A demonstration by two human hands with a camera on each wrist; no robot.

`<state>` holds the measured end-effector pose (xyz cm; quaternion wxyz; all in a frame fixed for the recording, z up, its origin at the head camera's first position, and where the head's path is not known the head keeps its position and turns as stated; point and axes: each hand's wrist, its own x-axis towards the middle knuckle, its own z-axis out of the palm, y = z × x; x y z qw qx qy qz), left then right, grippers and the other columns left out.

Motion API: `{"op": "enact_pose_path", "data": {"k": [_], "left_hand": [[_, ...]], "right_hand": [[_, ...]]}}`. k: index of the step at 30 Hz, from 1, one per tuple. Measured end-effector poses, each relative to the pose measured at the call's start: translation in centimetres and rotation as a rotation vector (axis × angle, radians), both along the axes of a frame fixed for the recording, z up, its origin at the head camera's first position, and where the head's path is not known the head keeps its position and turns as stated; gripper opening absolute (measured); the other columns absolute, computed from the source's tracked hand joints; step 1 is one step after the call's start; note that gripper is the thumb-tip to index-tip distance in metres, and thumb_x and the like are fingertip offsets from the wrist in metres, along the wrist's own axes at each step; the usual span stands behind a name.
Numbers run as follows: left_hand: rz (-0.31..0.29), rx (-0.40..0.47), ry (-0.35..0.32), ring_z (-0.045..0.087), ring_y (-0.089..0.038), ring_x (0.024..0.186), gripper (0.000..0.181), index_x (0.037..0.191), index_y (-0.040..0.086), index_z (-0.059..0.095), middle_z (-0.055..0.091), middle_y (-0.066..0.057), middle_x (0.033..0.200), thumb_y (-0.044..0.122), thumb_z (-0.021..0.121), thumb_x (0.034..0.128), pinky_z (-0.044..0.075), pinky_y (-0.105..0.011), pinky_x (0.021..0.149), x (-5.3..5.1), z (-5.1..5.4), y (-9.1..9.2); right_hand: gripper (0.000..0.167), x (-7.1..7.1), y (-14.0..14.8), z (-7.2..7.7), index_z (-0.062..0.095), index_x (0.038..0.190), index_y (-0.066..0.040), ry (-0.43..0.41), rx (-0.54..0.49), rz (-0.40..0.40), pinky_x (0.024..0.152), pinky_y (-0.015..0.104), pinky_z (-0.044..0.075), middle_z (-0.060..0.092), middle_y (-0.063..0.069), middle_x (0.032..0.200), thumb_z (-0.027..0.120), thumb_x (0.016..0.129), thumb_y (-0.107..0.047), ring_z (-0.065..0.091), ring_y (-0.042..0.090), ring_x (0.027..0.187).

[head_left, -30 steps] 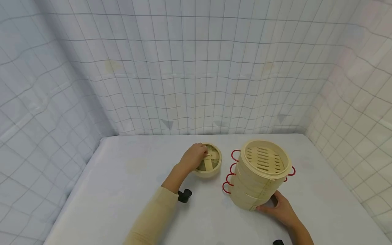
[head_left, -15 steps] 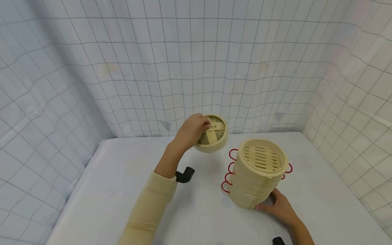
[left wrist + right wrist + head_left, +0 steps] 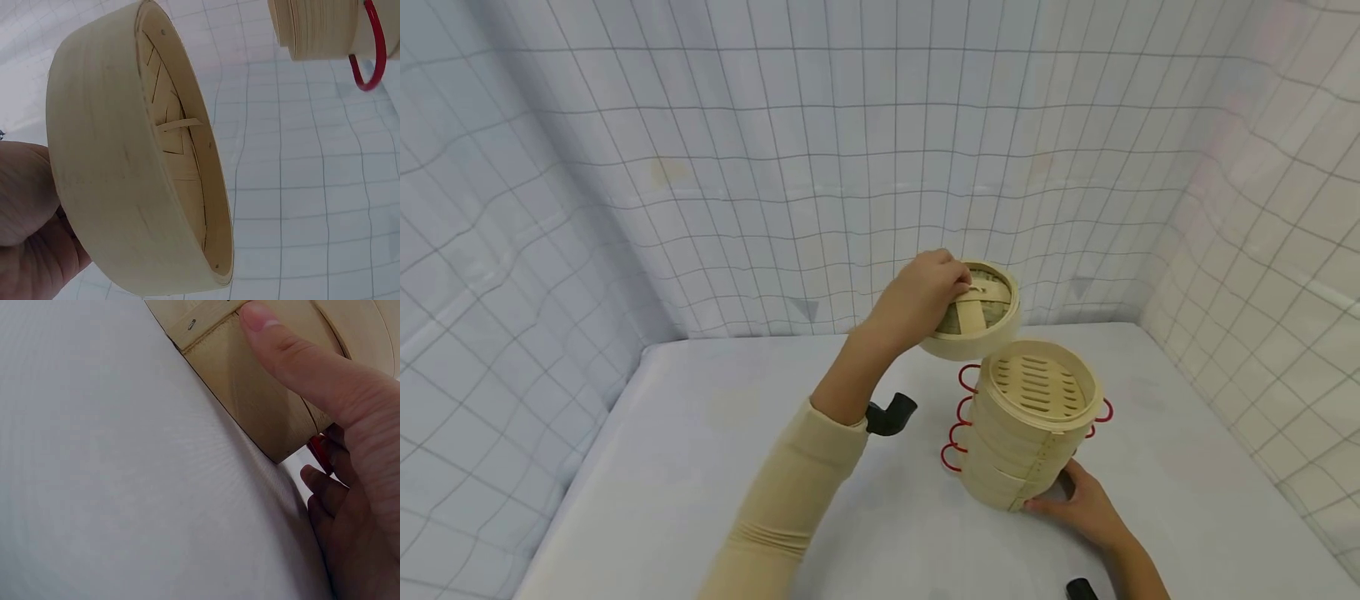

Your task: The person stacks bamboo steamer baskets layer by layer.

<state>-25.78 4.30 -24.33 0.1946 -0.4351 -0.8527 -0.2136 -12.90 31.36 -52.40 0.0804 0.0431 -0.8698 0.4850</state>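
Note:
My left hand grips the woven bamboo steamer lid by the strap on its top. The lid hangs in the air, slightly tilted, to the upper left of the stacked bamboo steamer baskets. In the left wrist view the lid's hollow underside shows. The stack stands on the table, its top basket uncovered with a slotted floor. Low on the stack's near right side, my right hand holds the bottom basket, thumb against its wall. Its other fingers reach round the side and are partly hidden.
Red loop handles stick out from both sides of the stack. A white cloth covers the table. Gridded white curtains rise behind and on both sides. A black wrist camera sits at the left wrist.
My left hand has lifted the lid off the table and carried it up and to the right, toward the stack. My right hand and the stack have barely moved.

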Motion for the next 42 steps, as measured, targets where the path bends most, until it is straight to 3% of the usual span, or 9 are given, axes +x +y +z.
{"op": "enact_pose_path", "data": {"k": [9,21,30,38,42], "left_hand": [[-0.077,-0.084,0.034,0.050,-0.014,0.082,0.014,0.096,0.005,0.063,0.055,-0.004,0.088,0.015,0.053,0.0930,0.041,-0.020,0.072,1.4,-0.3,2.6],[-0.092,-0.193,0.037,0.049,-0.011,0.087,0.015,0.100,0.009,0.063,0.055,0.001,0.093,0.017,0.052,0.0942,0.039,-0.015,0.075,3.0,-0.9,5.9],[-0.119,-0.193,0.012,0.050,-0.011,0.088,0.014,0.101,0.011,0.065,0.056,0.002,0.094,0.015,0.054,0.0938,0.039,-0.014,0.075,3.9,-1.4,6.9],[-0.108,-0.248,0.014,0.050,-0.010,0.093,0.017,0.105,0.012,0.065,0.056,0.003,0.097,0.016,0.053,0.0942,0.038,-0.013,0.078,4.4,-1.6,7.4],[-0.108,-0.270,0.047,0.050,-0.010,0.091,0.016,0.104,0.012,0.065,0.056,0.002,0.096,0.016,0.054,0.0936,0.039,-0.014,0.076,4.5,-1.9,7.6]], "right_hand": [[0.080,-0.2,-0.1,0.0,0.046,0.131,-0.010,-0.016,0.001,0.000,0.090,0.008,0.025,0.050,0.007,0.128,0.085,0.063,-0.025,0.038,0.005,0.118],[0.081,-0.1,-0.3,0.3,0.045,0.131,-0.010,-0.014,0.032,-0.015,0.089,0.007,0.024,0.049,0.008,0.129,0.085,0.063,-0.026,0.037,0.011,0.120],[0.080,-0.1,-0.3,0.1,0.045,0.132,-0.010,-0.022,0.038,-0.018,0.091,0.011,0.025,0.049,0.007,0.129,0.085,0.063,-0.026,0.038,0.019,0.121],[0.079,-0.1,-0.3,0.0,0.047,0.130,-0.011,-0.007,0.029,-0.013,0.089,0.007,0.024,0.050,0.007,0.128,0.085,0.063,-0.025,0.038,0.009,0.119],[0.078,-0.1,-0.2,0.0,0.047,0.129,-0.011,-0.003,0.049,-0.023,0.089,0.007,0.024,0.051,0.006,0.127,0.085,0.062,-0.027,0.039,0.010,0.118]]}}
